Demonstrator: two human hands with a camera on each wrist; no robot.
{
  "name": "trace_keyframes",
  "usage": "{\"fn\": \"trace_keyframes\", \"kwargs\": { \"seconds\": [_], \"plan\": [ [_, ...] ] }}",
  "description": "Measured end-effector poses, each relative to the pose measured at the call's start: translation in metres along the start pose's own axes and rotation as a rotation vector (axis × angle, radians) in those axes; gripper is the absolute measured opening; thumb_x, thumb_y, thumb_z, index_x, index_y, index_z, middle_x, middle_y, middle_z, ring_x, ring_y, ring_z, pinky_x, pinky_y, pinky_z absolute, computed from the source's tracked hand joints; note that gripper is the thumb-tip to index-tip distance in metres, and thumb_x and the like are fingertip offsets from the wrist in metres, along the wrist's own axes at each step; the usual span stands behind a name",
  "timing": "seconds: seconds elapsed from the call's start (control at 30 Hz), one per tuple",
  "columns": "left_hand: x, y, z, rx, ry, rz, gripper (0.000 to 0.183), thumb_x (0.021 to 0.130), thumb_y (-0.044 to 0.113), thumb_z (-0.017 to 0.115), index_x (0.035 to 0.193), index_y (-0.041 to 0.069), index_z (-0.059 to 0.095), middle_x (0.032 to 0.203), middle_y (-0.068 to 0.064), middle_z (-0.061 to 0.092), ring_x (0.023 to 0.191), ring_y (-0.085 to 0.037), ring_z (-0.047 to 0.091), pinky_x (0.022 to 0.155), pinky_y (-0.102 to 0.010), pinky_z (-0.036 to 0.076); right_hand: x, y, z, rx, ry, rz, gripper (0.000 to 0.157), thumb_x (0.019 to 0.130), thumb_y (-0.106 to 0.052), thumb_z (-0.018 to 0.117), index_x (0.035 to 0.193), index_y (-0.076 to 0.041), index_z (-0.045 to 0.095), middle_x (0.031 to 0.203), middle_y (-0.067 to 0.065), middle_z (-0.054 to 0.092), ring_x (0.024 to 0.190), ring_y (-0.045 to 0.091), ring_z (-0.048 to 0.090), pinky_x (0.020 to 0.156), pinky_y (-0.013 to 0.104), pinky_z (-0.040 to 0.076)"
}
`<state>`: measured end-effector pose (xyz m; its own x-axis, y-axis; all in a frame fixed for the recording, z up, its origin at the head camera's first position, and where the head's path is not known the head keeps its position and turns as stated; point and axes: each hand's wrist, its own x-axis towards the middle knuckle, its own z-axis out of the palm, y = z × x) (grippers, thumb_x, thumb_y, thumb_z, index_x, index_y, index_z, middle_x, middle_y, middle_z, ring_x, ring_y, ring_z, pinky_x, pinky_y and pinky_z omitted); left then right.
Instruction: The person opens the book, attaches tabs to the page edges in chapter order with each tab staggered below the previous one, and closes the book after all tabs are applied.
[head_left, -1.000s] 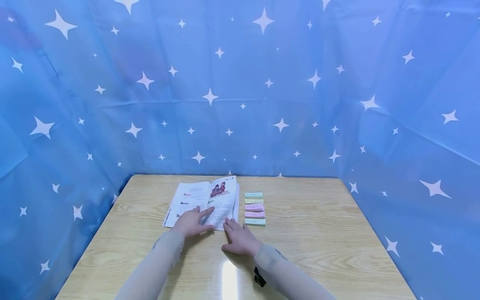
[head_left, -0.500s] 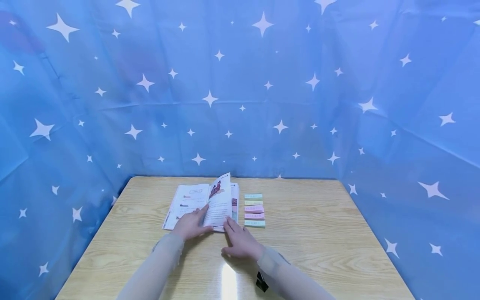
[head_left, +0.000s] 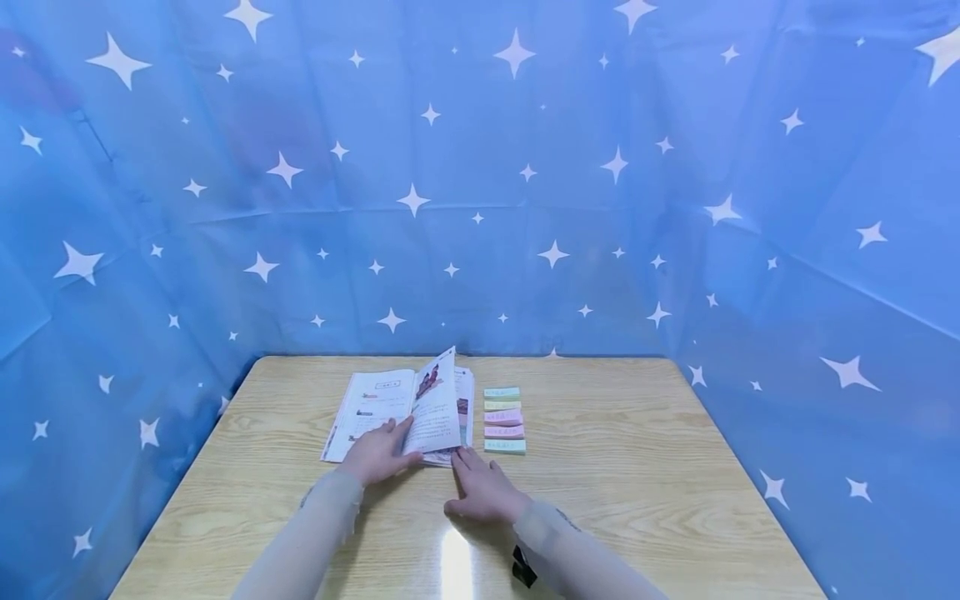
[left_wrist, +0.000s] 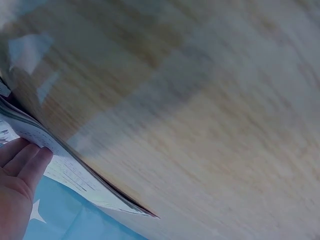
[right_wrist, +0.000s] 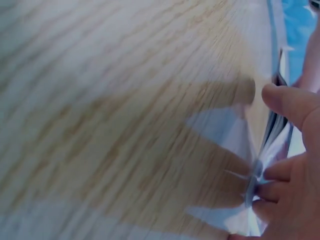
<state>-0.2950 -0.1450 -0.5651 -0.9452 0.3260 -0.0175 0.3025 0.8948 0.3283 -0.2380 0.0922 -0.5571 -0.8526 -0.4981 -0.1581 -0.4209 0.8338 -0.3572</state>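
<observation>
An open printed book (head_left: pixel 381 402) lies left of centre on the table, with one illustrated page (head_left: pixel 435 410) standing partly raised over the right side. My left hand (head_left: pixel 378 454) lies with spread fingers on the lower part of the book, by the middle fold. In the left wrist view, the fingers of the left hand (left_wrist: pixel 22 180) rest on the printed paper. My right hand (head_left: pixel 483 487) has its fingertips at the book's lower right corner, thumb apart on the table side. The right wrist view shows the right hand's fingers (right_wrist: pixel 280 170) at the book's edge (right_wrist: pixel 272 127).
Several coloured paper strips (head_left: pixel 504 432) with handwriting, green, yellow and pink, lie in a column right of the book. The wooden table (head_left: pixel 637 483) ends at a blue curtain (head_left: pixel 480 183) with white stars. A black object (head_left: pixel 523 567) hangs by the right wrist.
The illustrated page has lifted and swung leftward, baring part of the page beneath. Both hands stay nearly in place; the head view has shifted slightly.
</observation>
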Motion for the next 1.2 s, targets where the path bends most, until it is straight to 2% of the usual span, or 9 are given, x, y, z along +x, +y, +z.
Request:
{"fn": "trace_keyframes", "kwargs": {
  "seconds": [0.13, 0.27, 0.4, 0.5, 0.7, 1.03, 1.2],
  "plan": [
    [0.000, 0.000, 0.001, -0.012, -0.001, -0.015, 0.093, 0.078, 0.075, 0.057, 0.149, 0.016, 0.040, 0.140, -0.030, 0.045, 0.123, -0.046, 0.049, 0.100, -0.055, 0.042, 0.004, -0.004, -0.001, -0.002, 0.006, -0.001, 0.088, 0.082, -0.051, 0.067, 0.146, 0.001, 0.038, 0.155, 0.018, 0.027, 0.143, 0.032, 0.024, 0.109, 0.064, 0.023],
    [-0.002, 0.003, -0.002, -0.017, -0.009, -0.011, 0.096, 0.076, 0.076, 0.058, 0.149, 0.017, 0.041, 0.140, -0.031, 0.044, 0.123, -0.047, 0.049, 0.099, -0.055, 0.043, 0.010, -0.006, 0.001, -0.028, 0.020, -0.009, 0.080, 0.081, -0.052, 0.069, 0.137, 0.001, 0.049, 0.150, 0.019, 0.038, 0.138, 0.032, 0.035, 0.108, 0.064, 0.027],
    [-0.004, 0.004, -0.002, -0.014, -0.005, 0.009, 0.091, 0.080, 0.071, 0.059, 0.148, 0.015, 0.041, 0.139, -0.032, 0.045, 0.122, -0.047, 0.049, 0.099, -0.055, 0.043, 0.012, -0.007, 0.004, -0.030, 0.029, -0.014, 0.086, 0.081, -0.052, 0.069, 0.144, 0.000, 0.041, 0.152, 0.020, 0.034, 0.139, 0.033, 0.032, 0.108, 0.063, 0.027],
    [-0.004, 0.003, -0.001, -0.003, 0.004, 0.030, 0.086, 0.083, 0.066, 0.060, 0.148, 0.012, 0.041, 0.139, -0.032, 0.045, 0.122, -0.047, 0.049, 0.100, -0.055, 0.043, 0.008, -0.007, 0.004, -0.019, 0.028, -0.023, 0.093, 0.082, -0.050, 0.067, 0.150, 0.001, 0.029, 0.157, 0.020, 0.020, 0.144, 0.032, 0.021, 0.109, 0.063, 0.025],
    [-0.003, 0.000, -0.001, 0.017, 0.000, 0.027, 0.082, 0.087, 0.063, 0.057, 0.150, 0.013, 0.038, 0.143, -0.030, 0.041, 0.127, -0.045, 0.046, 0.103, -0.054, 0.039, 0.000, -0.002, 0.001, 0.007, 0.024, -0.039, 0.094, 0.085, -0.048, 0.067, 0.151, 0.003, 0.024, 0.160, 0.019, 0.011, 0.146, 0.031, 0.015, 0.110, 0.061, 0.024],
    [-0.008, 0.001, -0.006, 0.034, -0.008, 0.033, 0.076, 0.092, 0.060, 0.052, 0.149, 0.012, 0.039, 0.146, -0.029, 0.038, 0.130, -0.046, 0.042, 0.105, -0.054, 0.037, -0.006, 0.003, -0.001, 0.007, 0.008, -0.035, 0.089, 0.084, -0.049, 0.066, 0.149, 0.002, 0.031, 0.158, 0.017, 0.019, 0.145, 0.031, 0.020, 0.110, 0.060, 0.024],
    [-0.012, -0.004, -0.005, 0.042, -0.008, 0.049, 0.071, 0.095, 0.057, 0.048, 0.149, 0.011, 0.039, 0.146, -0.026, 0.040, 0.130, -0.043, 0.043, 0.105, -0.053, 0.037, -0.005, 0.001, -0.001, -0.033, 0.002, -0.042, 0.086, 0.084, -0.050, 0.066, 0.147, 0.001, 0.037, 0.157, 0.016, 0.026, 0.144, 0.030, 0.024, 0.110, 0.061, 0.025]
  ]
}}
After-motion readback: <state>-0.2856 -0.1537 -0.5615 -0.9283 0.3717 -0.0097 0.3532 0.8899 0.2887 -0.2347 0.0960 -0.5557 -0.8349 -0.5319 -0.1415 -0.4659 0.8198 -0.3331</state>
